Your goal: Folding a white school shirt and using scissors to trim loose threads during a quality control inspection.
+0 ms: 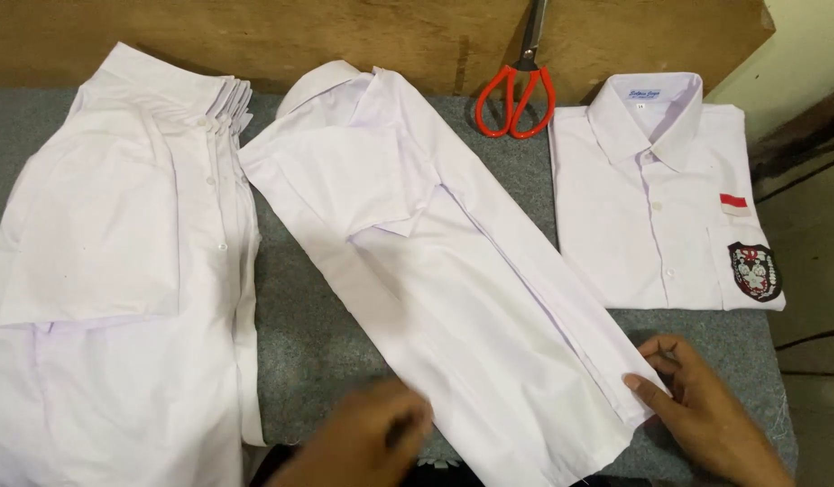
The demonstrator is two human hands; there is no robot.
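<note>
I count three lots of white shirts on the grey felt-covered table (pixel 308 325). In the middle lies one short-sleeved white shirt (pixel 453 298), face down, folded lengthwise into a long narrow strip that runs slantwise from the collar at the far side to the hem near me. At my left sits a stack of white shirts (pixel 119 271); several collar edges show fanned at its top, but I cannot count them exactly. At the far right lies one finished folded shirt (pixel 660 198), front up, collar buttoned, with one small red-and-white flag patch and one dark round badge on its pocket.

One pair of scissors with red handles (pixel 516 99) lies at the far edge of the table, between the middle shirt's collar and the folded shirt, its blades pointing away over the wooden board (pixel 345 36) behind the table. No box, bag or other container is in view.

My right hand (pixel 705 406) rests by the hem's right corner, fingers gently curled and spread, fingertips touching the cloth edge without gripping. My left hand (pixel 363 442) is blurred at the hem's left side, fingers curled; whether it grips the cloth I cannot tell.
</note>
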